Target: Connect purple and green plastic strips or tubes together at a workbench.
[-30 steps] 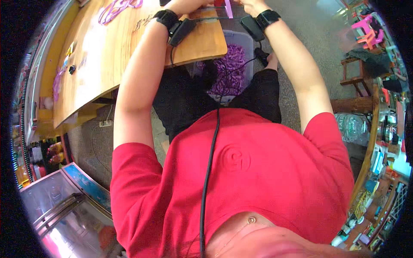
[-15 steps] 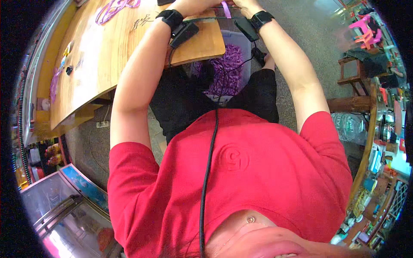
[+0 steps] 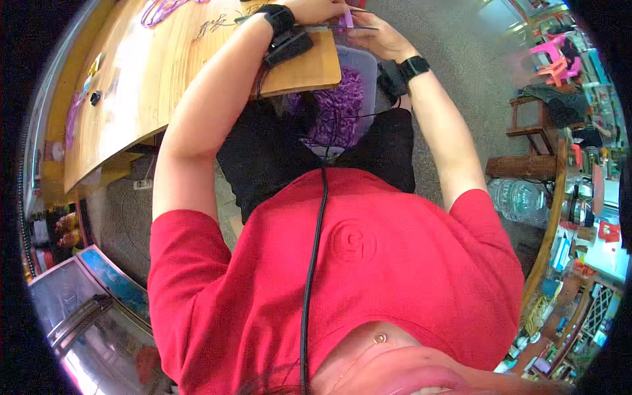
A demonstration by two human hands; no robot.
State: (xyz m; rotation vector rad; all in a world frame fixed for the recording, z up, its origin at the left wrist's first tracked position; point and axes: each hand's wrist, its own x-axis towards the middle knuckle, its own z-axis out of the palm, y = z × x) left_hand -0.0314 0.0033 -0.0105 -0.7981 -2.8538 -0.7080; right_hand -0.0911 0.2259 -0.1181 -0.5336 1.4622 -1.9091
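At the top edge, my left hand (image 3: 317, 9) is closed, its fingers pinching a narrow purple ribbon (image 3: 348, 18) that hangs down a short way. Part of this hand is cut off by the frame. My right hand (image 3: 387, 41) reaches in from the right, fingers stretched out and apart, their tips close beside the ribbon. Thin dark lines cross near these fingers; what they belong to I cannot make out. Below both hands, a translucent plastic bin (image 3: 370, 79) holds a heap of purple ribbon pieces (image 3: 342, 105). Black bands with dark devices sit on both wrists.
A wooden table (image 3: 155, 79) stands at the left, its rounded corner by my left forearm. On it lie looped purple ribbon (image 3: 161, 10), dark thin scraps (image 3: 214, 25) and a small black object (image 3: 96, 98). A black cable (image 3: 315, 263) runs down my front. A wooden stool (image 3: 526, 115) stands at right.
My right hand has come lower and further into view, its fingers now showing beside the ribbon. My left hand stays near the top edge with the ribbon. The whole view has shifted slightly.
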